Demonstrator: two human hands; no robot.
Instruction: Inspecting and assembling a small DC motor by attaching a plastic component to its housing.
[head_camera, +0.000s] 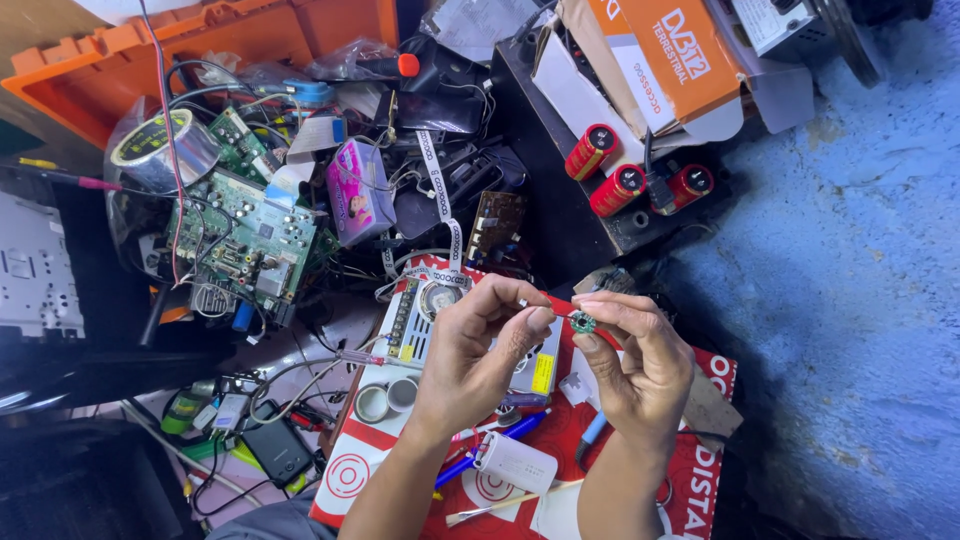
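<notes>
My right hand (640, 365) pinches a tiny round green circuit piece (582, 322) between thumb and forefinger. My left hand (480, 350) is raised right beside it, its thumb and finger pinched together at the piece's left edge, touching or nearly touching it. Both hands hover above a metal power supply unit (425, 310) and a red and white printed sheet (700, 470). Under my wrists lie a small white box (515, 462), a blue pen (480, 450) and a thin stick.
A green circuit board (245, 235) with wires lies at left beside a silver tape roll (160, 145) and an orange crate (230, 35). Three red capacitors (640, 180) rest on a black case. A pink packet (358, 190), a black phone (278, 450) and a blue wall (860, 280) surround.
</notes>
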